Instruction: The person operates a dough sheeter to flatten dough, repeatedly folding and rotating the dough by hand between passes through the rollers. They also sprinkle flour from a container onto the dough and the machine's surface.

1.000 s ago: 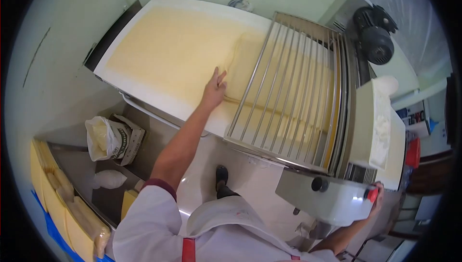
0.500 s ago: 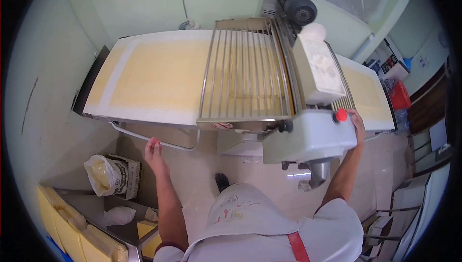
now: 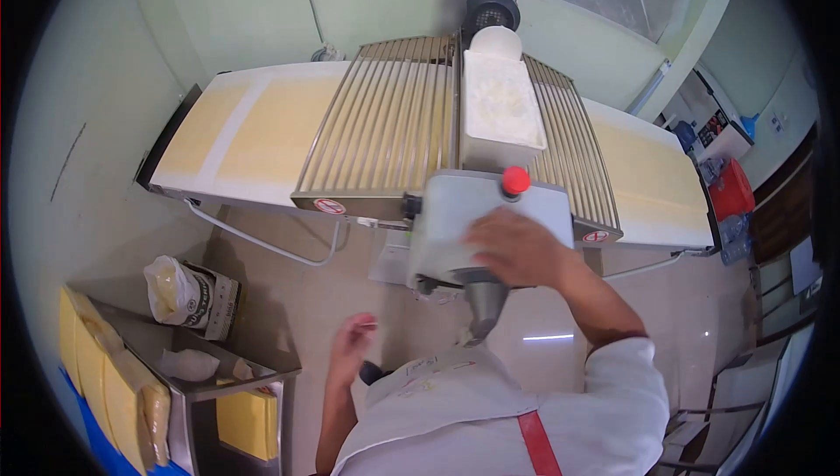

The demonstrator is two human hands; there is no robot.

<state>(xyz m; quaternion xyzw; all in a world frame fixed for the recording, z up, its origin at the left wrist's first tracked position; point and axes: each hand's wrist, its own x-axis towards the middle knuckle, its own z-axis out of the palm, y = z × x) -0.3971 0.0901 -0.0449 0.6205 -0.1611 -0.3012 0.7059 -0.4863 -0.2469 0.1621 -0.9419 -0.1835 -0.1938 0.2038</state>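
A dough sheeter with a white-grey control housing (image 3: 446,200) stands in front of me, a red mushroom button (image 3: 516,180) on its top. My right hand (image 3: 516,248) is over the front of this housing, fingers stretched out and slightly blurred, just above a grey spout-like part (image 3: 484,301). Low in front of my apron hangs my left hand (image 3: 354,340), smeared by motion and away from the machine. Pale yellow dough (image 3: 293,126) lies along the white belt (image 3: 184,180) on both sides, passing beneath the left bar guard (image 3: 385,117) and the right bar guard (image 3: 564,126).
A white flour tray (image 3: 503,113) sits atop the sheeter, below a black motor (image 3: 490,10). At lower left are an opened sack (image 3: 179,292), a metal stand (image 3: 236,381) and yellow slabs (image 3: 101,371). A red bin (image 3: 731,189) stands beyond the right end.
My view has shifted toward the machine's middle. My right hand has moved from the housing's right edge to over its front. The left hand has dropped from near the belt frame toward my body.
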